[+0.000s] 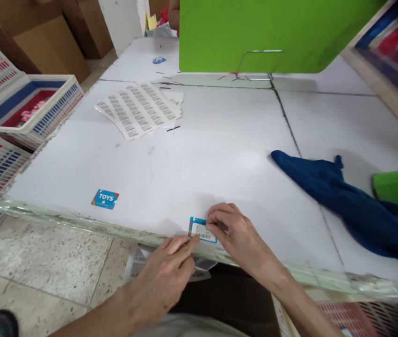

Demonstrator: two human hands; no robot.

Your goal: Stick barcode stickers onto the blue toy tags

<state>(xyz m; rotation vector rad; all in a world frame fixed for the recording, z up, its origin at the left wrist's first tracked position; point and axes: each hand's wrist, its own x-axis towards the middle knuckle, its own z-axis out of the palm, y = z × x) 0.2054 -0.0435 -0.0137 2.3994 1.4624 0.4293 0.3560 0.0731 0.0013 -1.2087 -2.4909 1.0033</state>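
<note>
A small blue card with orange corners lies at the front edge of the white table, a white barcode label on its upper face. At the card's lower left corner, my left hand holds it down, fingers drawn together and the index fingertip by the label. My right hand is closed in a pinch at the label's right end; its fingertips cover that part of label and card. Further left, a blue card marked "TOYS" lies flat, untouched.
Sheets of barcode labels lie on the table, more on my lap. A dark blue cloth lies right. A green board with a wire stand is at the back. Plastic baskets stand left.
</note>
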